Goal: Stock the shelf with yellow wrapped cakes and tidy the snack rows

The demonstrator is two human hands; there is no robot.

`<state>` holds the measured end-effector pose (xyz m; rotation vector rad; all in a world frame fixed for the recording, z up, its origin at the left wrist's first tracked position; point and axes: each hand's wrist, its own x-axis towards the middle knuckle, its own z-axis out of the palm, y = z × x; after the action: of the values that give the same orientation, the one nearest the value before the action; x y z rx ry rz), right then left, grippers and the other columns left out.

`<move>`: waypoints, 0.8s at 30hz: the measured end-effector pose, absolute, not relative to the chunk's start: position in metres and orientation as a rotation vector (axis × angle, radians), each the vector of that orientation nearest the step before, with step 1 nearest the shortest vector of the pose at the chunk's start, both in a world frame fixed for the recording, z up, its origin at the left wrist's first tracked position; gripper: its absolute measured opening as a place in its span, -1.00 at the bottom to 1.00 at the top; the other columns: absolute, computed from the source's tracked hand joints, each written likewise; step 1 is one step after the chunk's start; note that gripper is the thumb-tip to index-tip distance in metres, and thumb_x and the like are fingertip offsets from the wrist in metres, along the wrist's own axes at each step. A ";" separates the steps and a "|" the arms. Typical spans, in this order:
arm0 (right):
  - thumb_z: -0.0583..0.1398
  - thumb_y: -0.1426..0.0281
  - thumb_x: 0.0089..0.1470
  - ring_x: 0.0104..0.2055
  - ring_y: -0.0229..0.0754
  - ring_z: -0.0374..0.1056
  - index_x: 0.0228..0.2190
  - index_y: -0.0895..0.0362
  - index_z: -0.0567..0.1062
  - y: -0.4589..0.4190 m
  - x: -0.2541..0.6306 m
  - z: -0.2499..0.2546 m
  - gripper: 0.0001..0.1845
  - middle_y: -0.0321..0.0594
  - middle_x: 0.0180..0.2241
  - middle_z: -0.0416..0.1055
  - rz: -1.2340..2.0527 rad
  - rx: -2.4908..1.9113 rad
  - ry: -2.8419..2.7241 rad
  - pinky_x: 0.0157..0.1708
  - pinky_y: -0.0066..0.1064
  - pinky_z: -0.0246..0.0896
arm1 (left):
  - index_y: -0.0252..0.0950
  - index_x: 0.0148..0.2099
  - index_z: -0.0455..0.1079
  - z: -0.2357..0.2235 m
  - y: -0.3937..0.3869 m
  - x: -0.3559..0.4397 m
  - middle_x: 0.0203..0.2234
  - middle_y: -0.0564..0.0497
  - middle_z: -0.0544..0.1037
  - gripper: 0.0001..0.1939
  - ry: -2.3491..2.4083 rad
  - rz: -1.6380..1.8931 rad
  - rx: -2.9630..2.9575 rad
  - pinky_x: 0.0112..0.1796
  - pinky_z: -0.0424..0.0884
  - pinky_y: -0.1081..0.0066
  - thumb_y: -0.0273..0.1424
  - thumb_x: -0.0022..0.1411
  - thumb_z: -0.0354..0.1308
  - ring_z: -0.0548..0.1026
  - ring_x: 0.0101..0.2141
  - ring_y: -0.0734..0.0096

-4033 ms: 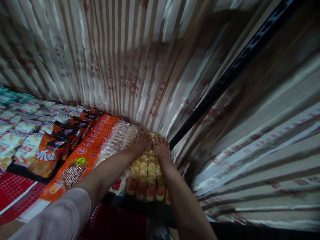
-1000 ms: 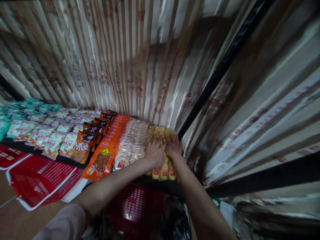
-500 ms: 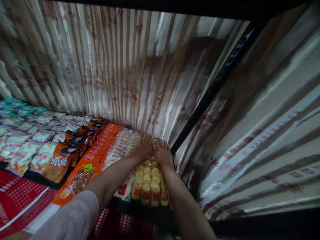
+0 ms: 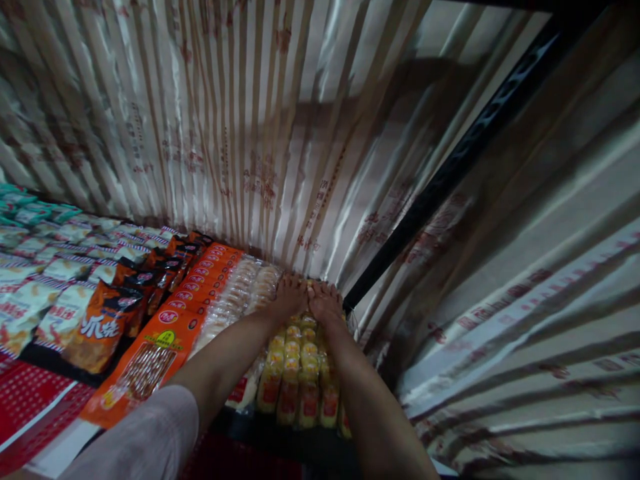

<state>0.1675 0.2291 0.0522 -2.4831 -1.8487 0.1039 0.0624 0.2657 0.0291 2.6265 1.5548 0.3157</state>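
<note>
Both arms reach forward to the far end of the rows of yellow wrapped snack packs (image 4: 300, 363), which look like small packaged cakes. My left hand (image 4: 291, 295) rests palm down at the back of these rows, fingers stretched out, beside the clear-wrapped pale rolls (image 4: 263, 287). Just to its right, my right hand (image 4: 325, 303) lies flat on the rear packs with its fingers spread. Neither hand is visibly wrapped round a pack, and the packs under the palms are hidden.
Left of the rolls are orange packs of brown sticks (image 4: 165, 343), orange-black snack bags (image 4: 103, 327), white snack bags (image 4: 65, 300) and green bags (image 4: 33, 212). A pleated, printed curtain (image 4: 250, 133) hangs behind. A black slanted post (image 4: 425, 213) stands close to my right hand.
The camera view has shifted slightly, so the goods at the left appear lower and further left. Both hands stay at the back of the yellow packs, whose front ends appear nearer.
</note>
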 end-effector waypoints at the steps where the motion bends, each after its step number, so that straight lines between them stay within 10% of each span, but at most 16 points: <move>1: -0.25 0.17 0.27 0.32 -0.01 -0.20 0.21 -0.02 0.12 0.229 0.167 0.051 -0.44 -0.22 0.27 0.00 0.107 -2.481 -1.856 0.23 -0.07 -0.28 | -0.28 0.25 0.15 0.028 0.266 0.062 0.21 -0.22 0.17 -0.52 1.555 0.322 2.632 0.10 0.09 0.01 -0.29 0.34 -0.18 0.13 0.18 -0.07; 24: -0.25 0.21 0.27 0.26 -0.04 -0.03 0.21 0.06 0.15 0.228 0.168 0.042 -0.44 -0.32 0.25 0.06 0.037 -2.430 -1.782 0.21 -0.19 -0.21 | -0.21 0.27 0.13 0.030 0.267 0.065 0.25 -0.04 0.15 -0.52 1.431 0.380 2.734 0.17 -0.04 -0.02 -0.29 0.36 -0.22 0.05 0.24 0.09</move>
<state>0.1678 0.2282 0.0423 -2.4300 -1.7822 0.0365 0.0646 0.2669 0.0299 2.7339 1.4310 0.3800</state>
